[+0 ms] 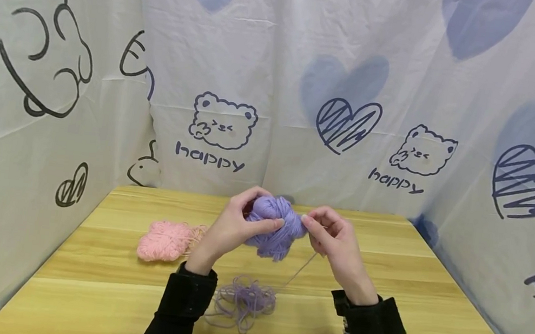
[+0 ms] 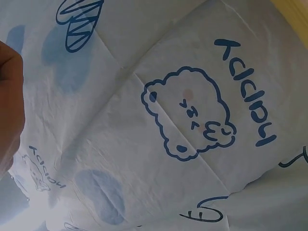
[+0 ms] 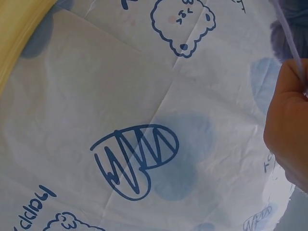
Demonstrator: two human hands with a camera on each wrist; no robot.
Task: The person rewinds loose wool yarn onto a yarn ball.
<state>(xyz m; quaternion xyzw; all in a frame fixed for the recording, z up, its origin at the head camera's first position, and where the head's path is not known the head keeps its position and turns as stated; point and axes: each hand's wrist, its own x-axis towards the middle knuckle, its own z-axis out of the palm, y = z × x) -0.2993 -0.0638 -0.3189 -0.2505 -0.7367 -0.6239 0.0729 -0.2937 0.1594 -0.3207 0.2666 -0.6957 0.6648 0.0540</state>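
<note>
Above the middle of the wooden table (image 1: 382, 288), my left hand (image 1: 242, 224) grips a purple yarn ball (image 1: 274, 227), thumb across its front. My right hand (image 1: 326, 236) pinches a purple yarn strand (image 1: 303, 263) right beside the ball. That strand runs down to a loose purple yarn tangle (image 1: 243, 301) lying on the table between my wrists. The left wrist view catches only an edge of my left hand (image 2: 9, 106). In the right wrist view, part of my right hand (image 3: 288, 139) shows with the purple strand (image 3: 291, 43) passing over it.
A pink yarn bundle (image 1: 167, 239) lies on the table to the left. White cloth printed with bears and hearts (image 1: 273, 108) walls in the table at the back and both sides. Black sleeves (image 1: 187, 300) cover both forearms.
</note>
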